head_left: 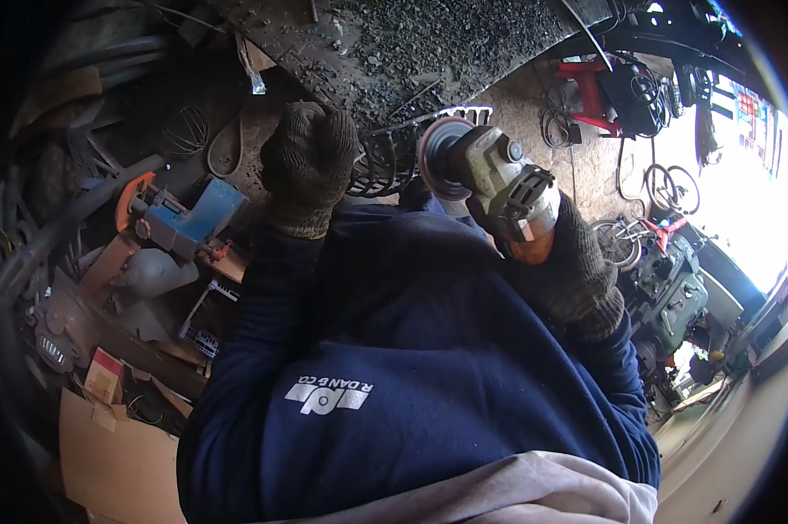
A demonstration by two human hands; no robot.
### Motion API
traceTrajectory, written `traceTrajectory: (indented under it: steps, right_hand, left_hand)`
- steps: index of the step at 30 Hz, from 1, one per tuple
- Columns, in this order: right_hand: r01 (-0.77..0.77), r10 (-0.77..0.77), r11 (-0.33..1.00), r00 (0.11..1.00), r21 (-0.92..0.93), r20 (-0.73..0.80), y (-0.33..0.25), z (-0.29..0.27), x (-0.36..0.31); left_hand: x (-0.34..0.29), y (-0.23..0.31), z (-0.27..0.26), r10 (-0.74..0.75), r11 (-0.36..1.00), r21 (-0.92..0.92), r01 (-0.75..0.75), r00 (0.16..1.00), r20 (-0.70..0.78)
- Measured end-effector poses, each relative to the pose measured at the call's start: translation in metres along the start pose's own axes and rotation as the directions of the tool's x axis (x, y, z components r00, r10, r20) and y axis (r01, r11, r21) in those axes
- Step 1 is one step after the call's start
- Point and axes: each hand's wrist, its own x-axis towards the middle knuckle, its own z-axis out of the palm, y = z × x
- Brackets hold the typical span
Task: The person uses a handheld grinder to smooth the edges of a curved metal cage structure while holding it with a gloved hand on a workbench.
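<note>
Angle grinder [509, 188]: we see a scuffed, pale grey-beige head with a round button-like knob and dark vent slots, turning orange toward the rear. Its disc [447, 157] has a reddish-brown rim around a grey middle. We have it in front of our chest, to the right of centre, just short of the counter [280, 37] and its dark, gritty top.

Our right forearm rises along the right side with the elbow bent, and the right grip [577, 271], in a dark knit glove, is wrapped around the grinder's rear. Our left forearm comes up more steeply; the left grip [309, 166], gloved alike, is raised near the counter's edge with its fingers folded. Beside it lies a black part with curved bars [385, 162], and we cannot tell whether those fingers hold it.

The grinder's long axis slants from our right palm at lower right to the disc at upper left. The disc faces left, toward the barred part; we cannot tell whether they touch.
</note>
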Motion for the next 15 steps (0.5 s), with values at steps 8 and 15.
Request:
traceTrajectory:
  steps: [8, 15]
  right_hand:
    - [0.119, -0.133, 0.976, 0.989, -0.184, -0.068, 0.000, 0.006, -0.005]
    - [0.141, -0.140, 0.979, 0.990, -0.147, 0.020, 0.015, 0.011, -0.003]
  left_hand:
    - [-0.001, 0.007, 0.002, 0.193, 0.767, 0.602, -0.221, 0.975, 0.111]
    - [-0.004, 0.019, 0.011, 0.209, 0.891, 0.400, -0.215, 0.976, 0.060]
